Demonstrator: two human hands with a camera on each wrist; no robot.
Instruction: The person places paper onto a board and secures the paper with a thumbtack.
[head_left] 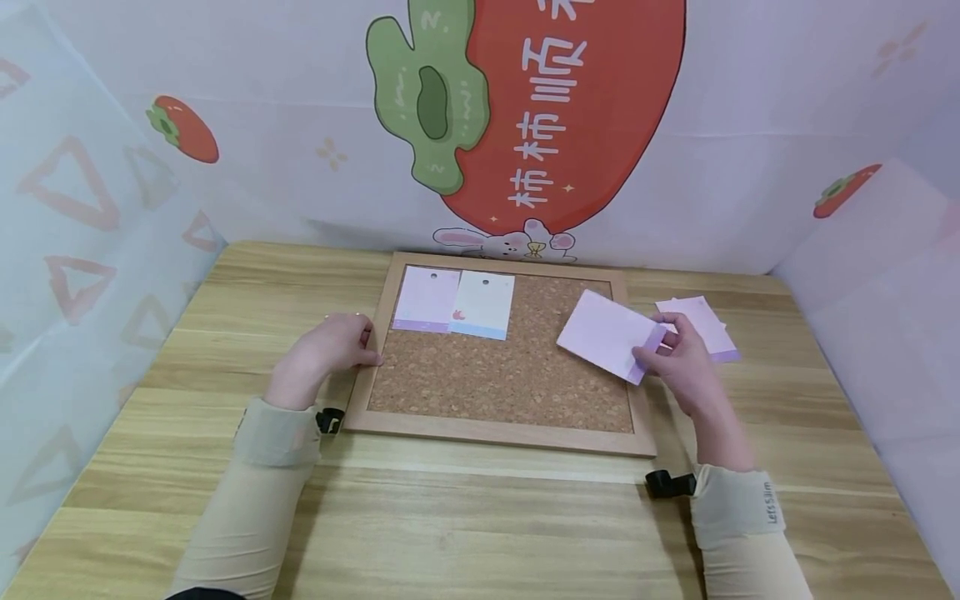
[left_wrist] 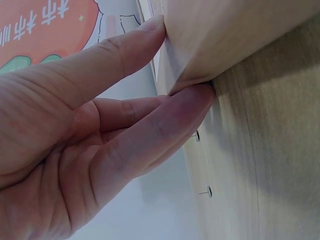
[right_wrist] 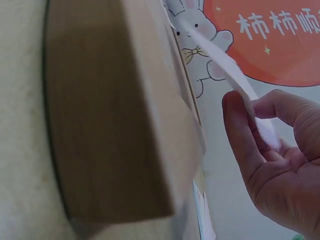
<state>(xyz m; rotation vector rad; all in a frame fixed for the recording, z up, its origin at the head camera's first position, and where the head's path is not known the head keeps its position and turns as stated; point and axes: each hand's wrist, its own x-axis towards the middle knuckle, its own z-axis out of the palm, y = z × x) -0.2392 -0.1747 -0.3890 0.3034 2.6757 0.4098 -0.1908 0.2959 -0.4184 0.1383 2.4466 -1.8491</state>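
A wood-framed cork board [head_left: 480, 375] lies on the table. My left hand [head_left: 326, 346] grips its left edge; in the left wrist view the thumb [left_wrist: 145, 42] rests on the frame's [left_wrist: 230, 35] upper side and the fingers bear against its lower edge. Over the board's right part, my right hand [head_left: 684, 362] pinches a pink-and-purple note card [head_left: 600, 329] between thumb and fingers, the card tilted. In the right wrist view this card [right_wrist: 235, 75] shows edge-on and slightly bent. On the board's upper left, a pink card [head_left: 426, 296] and a white card [head_left: 483, 304] lie side by side.
More note cards [head_left: 701, 325] lie in a loose stack on the table right of the board, partly behind my right hand. Two pushpins [left_wrist: 208, 192] stand on the table beyond my left hand. A printed cloth backdrop [head_left: 300, 192] rises behind the table [head_left: 480, 533].
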